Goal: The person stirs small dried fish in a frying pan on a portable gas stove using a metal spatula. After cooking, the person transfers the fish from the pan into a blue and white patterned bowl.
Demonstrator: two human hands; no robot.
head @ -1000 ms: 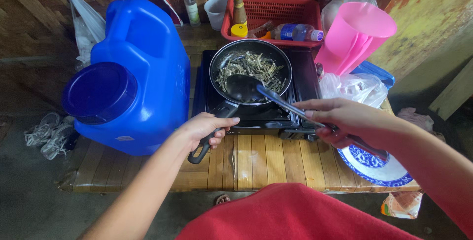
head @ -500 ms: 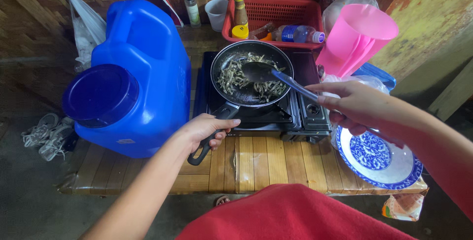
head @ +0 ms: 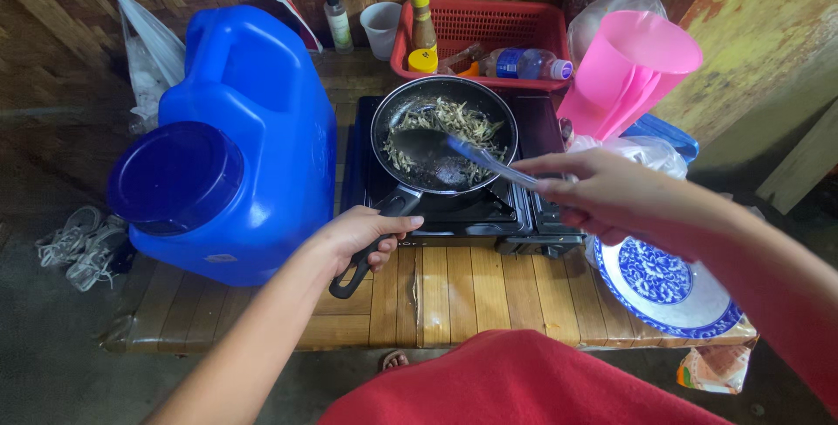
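**Small fish frying on a portable stove**

A woven bamboo wall backs a low slatted wooden worktop crowded with kitchen things. In the middle sits a black single-burner portable stove, and on it a dark frying pan with a heap of small, thin dried fish gathered mostly at the far side; the near part of the pan bottom is bare and shiny with oil.

The left hand is wrapped tight around the pan's black handle, which sticks out toward the near edge of the worktop. The right hand comes in from the right, its fingers pinched on the long metal shaft of a dark spatula, whose blade lies inside the pan just beside the fish.

To my eye the frying is midway: the fish look pale to lightly browned and all of them are in the pan. The blue-and-white patterned plate at the near right, partly under the right forearm, has nothing on it.

A big blue water container with a round lid fills the left side. At the far edge stand a red plastic basket with bottles, a white cup and, to the right, a tilted pink jug. A red cloth covers the near foreground.
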